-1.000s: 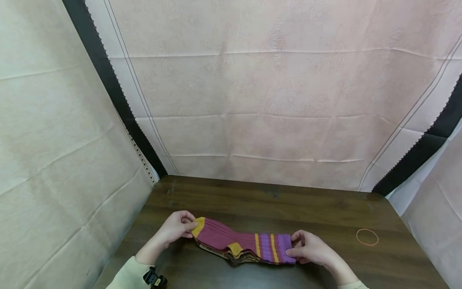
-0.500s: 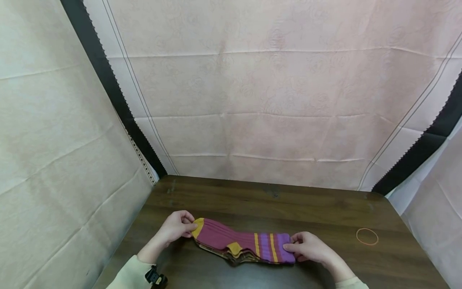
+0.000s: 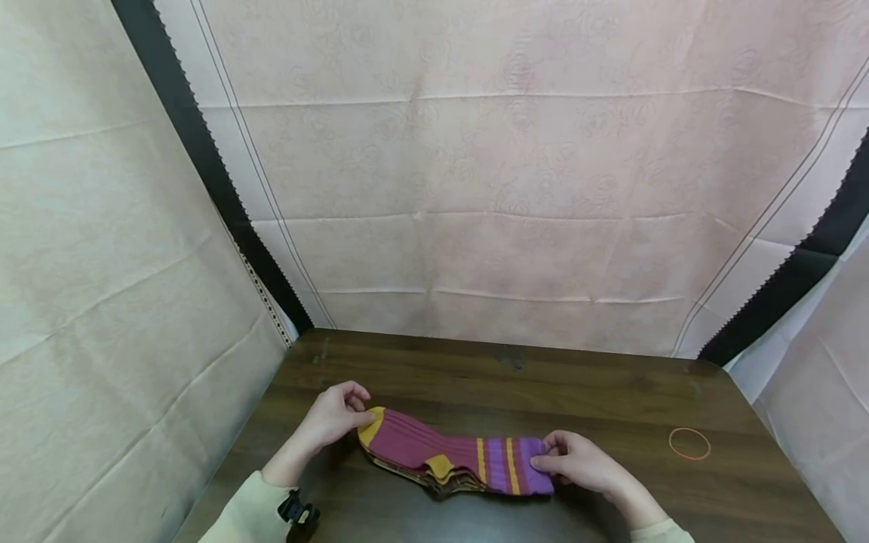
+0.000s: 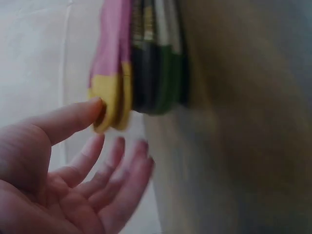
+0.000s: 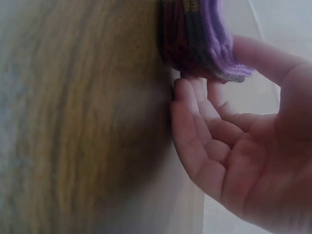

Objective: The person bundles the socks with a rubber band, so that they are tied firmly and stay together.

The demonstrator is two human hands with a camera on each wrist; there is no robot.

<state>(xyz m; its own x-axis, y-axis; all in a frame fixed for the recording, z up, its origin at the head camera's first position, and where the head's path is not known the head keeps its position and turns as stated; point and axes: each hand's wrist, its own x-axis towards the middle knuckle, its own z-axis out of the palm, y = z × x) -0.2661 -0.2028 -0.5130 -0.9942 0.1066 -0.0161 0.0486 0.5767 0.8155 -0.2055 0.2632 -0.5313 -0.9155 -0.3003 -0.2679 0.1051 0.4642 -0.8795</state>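
Observation:
A stack of socks [image 3: 434,445] lies on the wooden table, the top one maroon with yellow toe and heel and a purple-striped cuff. At the toe end is my left hand [image 3: 333,415]. Its thumb touches the yellow toe [image 4: 105,92], while the other fingers hang loosely curved below, apart from the socks, in the left wrist view. Dark and green toes of the lower socks show beside it. My right hand [image 3: 580,464] holds the cuff end, thumb on the purple cuff [image 5: 219,39] and fingers curled at the stack's lower edge.
A thin orange rubber band [image 3: 689,456] lies on the table [image 3: 611,385] to the right of the right hand. Pale cloth [image 3: 509,188] hangs behind the table and on both sides. A black device [image 3: 297,509] is strapped on the left wrist.
My left fingers have spread away from the toe and the hand has risen slightly, the thumb staying at the toe. My right thumb has shifted a little left over the cuff.

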